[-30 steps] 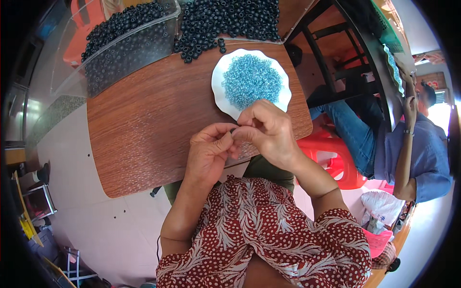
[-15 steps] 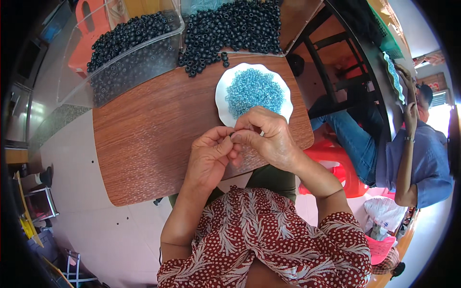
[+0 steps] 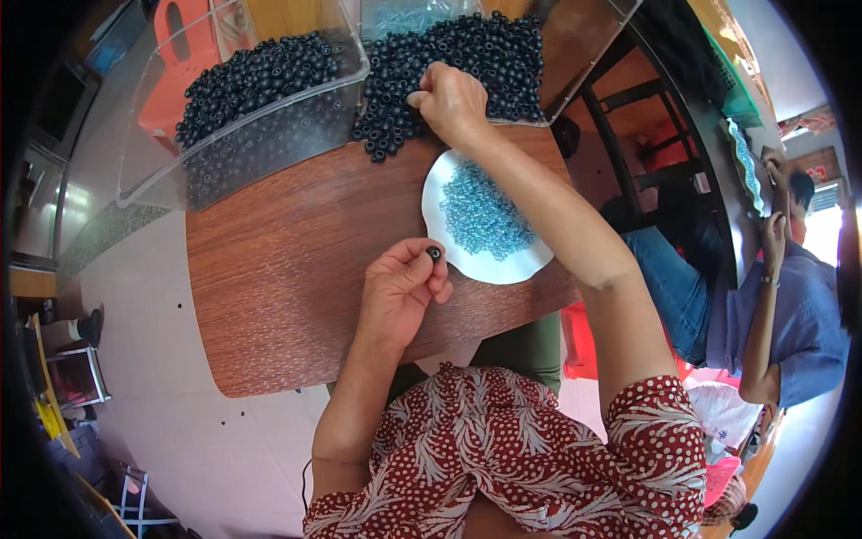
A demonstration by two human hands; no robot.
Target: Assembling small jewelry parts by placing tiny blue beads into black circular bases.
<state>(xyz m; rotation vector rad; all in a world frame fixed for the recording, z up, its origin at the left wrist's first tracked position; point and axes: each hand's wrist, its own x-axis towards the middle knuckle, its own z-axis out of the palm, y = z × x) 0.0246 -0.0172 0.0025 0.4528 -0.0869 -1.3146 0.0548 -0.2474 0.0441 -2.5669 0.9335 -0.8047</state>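
**Left hand pinching one black bead, right hand in the bead pile**

Left hand (image 3: 406,289) — over the wooden table (image 3: 278,269), near its front edge, fingers curled in. Thumb and forefinger pinch a single black ring-shaped bead (image 3: 435,253), hole facing up. The bead sits just beside the left rim of the white plate (image 3: 530,266).

Right hand (image 3: 452,101) — arm stretched forward across the plate, the hand resting on the loose pile of black beads (image 3: 467,49) at the far side of the table. Fingers bent down into the beads; whether they have closed on any cannot be told from this angle.

White plate — wavy rim, lies on the table between the two hands, heaped in the middle with small translucent blue beads (image 3: 480,214).

Clear plastic bin (image 3: 269,135) — far left of the table, full of the same black beads, its near wall see-through.

Person wears a red patterned top with white dots and leaves. Off to the right, well apart from the table, a second person in a blue shirt (image 3: 799,323) is seated.
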